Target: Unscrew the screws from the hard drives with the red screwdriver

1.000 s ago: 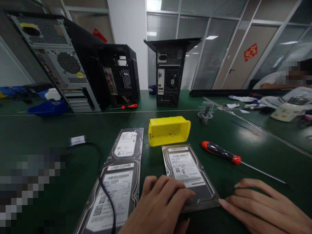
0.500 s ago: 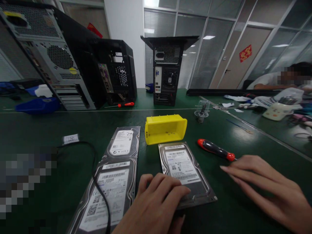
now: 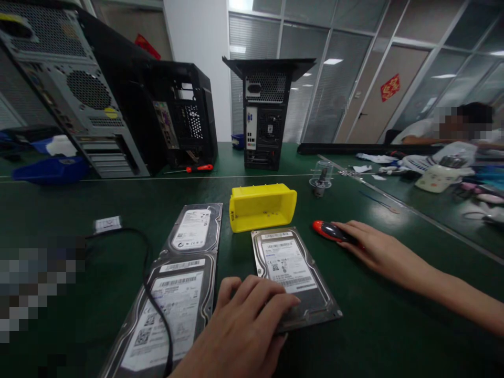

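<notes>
A hard drive point(image 3: 289, 262) with a white label lies label-up in front of me. My left hand point(image 3: 250, 320) grips its near edge, fingers curled over the top and thumb low at the side. To the right, my right hand point(image 3: 372, 244) closes over the handle of a red and black screwdriver point(image 3: 326, 230), which still lies on the table. The hand hides the screwdriver's shaft. Left of my left hand are two more hard drives, a farther one point(image 3: 195, 228) and a nearer one point(image 3: 169, 310), end to end. A black cable point(image 3: 155, 302) crosses the nearer one.
A yellow bin point(image 3: 263, 223) lies on its side beyond the drives, small bits inside. Computer cases point(image 3: 263, 121) stand at the back and left. Another screwdriver point(image 3: 200, 168) lies near them. A clear plastic holder point(image 3: 321, 184) stands right; a person point(image 3: 425, 126) sits farther right.
My right hand has moved forward and left onto the screwdriver handle and closed over it. My left hand stays on the hard drive. The view has shifted slightly.
</notes>
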A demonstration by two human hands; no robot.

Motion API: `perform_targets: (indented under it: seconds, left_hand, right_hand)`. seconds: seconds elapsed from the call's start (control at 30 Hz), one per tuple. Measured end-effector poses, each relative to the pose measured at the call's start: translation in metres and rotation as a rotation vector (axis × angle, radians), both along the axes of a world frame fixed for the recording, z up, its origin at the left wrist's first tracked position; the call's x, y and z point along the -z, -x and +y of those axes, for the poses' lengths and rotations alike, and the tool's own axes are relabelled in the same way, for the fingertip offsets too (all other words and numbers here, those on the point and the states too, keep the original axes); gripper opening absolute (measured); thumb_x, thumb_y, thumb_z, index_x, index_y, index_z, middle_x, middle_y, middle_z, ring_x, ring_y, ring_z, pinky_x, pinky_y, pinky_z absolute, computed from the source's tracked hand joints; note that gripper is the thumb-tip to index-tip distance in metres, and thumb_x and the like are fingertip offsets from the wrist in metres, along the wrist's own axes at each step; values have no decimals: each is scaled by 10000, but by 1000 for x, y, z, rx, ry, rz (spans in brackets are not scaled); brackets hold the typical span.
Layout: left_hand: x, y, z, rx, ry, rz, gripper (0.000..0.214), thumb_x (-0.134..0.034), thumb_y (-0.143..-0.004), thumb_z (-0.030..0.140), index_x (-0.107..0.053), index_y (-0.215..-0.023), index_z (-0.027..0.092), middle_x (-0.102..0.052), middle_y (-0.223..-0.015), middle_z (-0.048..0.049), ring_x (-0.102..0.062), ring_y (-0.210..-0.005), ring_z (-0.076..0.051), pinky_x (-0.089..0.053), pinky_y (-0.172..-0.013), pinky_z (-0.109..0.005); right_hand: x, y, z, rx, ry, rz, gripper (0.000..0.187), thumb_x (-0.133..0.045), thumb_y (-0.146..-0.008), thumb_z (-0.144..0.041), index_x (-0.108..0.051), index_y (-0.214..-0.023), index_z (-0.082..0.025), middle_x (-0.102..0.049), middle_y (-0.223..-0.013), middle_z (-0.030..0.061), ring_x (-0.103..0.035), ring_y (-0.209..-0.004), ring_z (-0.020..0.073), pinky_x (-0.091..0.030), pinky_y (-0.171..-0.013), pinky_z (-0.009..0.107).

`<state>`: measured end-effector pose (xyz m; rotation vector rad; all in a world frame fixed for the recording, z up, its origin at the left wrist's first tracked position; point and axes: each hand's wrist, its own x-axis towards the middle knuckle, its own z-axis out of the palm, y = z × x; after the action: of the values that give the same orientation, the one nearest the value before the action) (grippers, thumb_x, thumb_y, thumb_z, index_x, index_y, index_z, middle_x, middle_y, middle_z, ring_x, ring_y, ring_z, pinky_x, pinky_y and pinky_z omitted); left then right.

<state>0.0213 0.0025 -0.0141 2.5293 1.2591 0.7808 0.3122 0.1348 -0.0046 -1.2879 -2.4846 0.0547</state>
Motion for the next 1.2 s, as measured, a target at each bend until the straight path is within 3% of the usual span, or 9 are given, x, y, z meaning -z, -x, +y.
perform_targets:
  seconds: [0.13,0.27,0.33,0.4,0.53,0.87,1.2]
  left_hand:
    - [-2,0,-1,-7,23,10,373,-476,-785,81,-474,-1110,264,-565,-1080,17,-497,-940,-185,-308,-752,-308]
    - [-4,0,-2,-11,36,19,396,-480,-773,74,-470,-1119,266,-559,-1089,19,-495,-947,-186,-309,-757,-310]
    - [-3,0,-2,-23,33,7,403,-470,-772,66,-471,-1118,272,-560,-1084,24,-500,-935,-184,-307,-755,-314]
    - [-2,-1,-2,-25,25,4,400,-471,-772,66,-474,-1115,271,-561,-1079,24,-502,-930,-182,-307,-755,-313]
    - [-2,-1,-1,-24,18,18,396,-487,-769,72,-477,-1114,266,-562,-1073,24,-501,-926,-181,-311,-749,-306]
    - [1,0,-2,-20,-7,7,396,-463,-761,73,-483,-1107,265,-570,-1070,22,-502,-928,-183,-307,-742,-310]
    - [0,-1,-1,-12,-23,-4,348,-456,-805,96,-481,-1110,261,-582,-1064,11,-506,-926,-190,-302,-732,-317]
  right_hand:
    - [-43,1,0,25,-29,267,502,-496,-784,-453,-472,-1191,-159,-565,-1052,112,-597,-813,163,-546,-686,282]
    - [-89,13,-19,23,31,561,381,-462,-827,-396,-449,-1184,-266,-607,-988,28,-629,-779,88,-534,-623,127]
    - [-98,26,-31,65,189,881,374,-560,-764,-392,-522,-1114,-266,-619,-983,18,-637,-776,99,-540,-616,122]
    - [-96,39,-41,75,295,1030,421,-637,-694,-402,-552,-1081,-263,-628,-960,19,-641,-758,112,-555,-614,141]
    - [-82,53,-49,10,373,1091,367,-659,-682,-383,-573,-1002,-225,-632,-899,13,-640,-765,105,-565,-638,140]
    - [-66,47,-45,-4,409,1146,329,-617,-730,-361,-549,-1007,-197,-600,-940,17,-637,-803,104,-563,-726,166]
    - [-64,48,-47,-48,396,1091,287,-599,-747,-342,-550,-1002,-218,-613,-921,15,-637,-778,102,-566,-697,154]
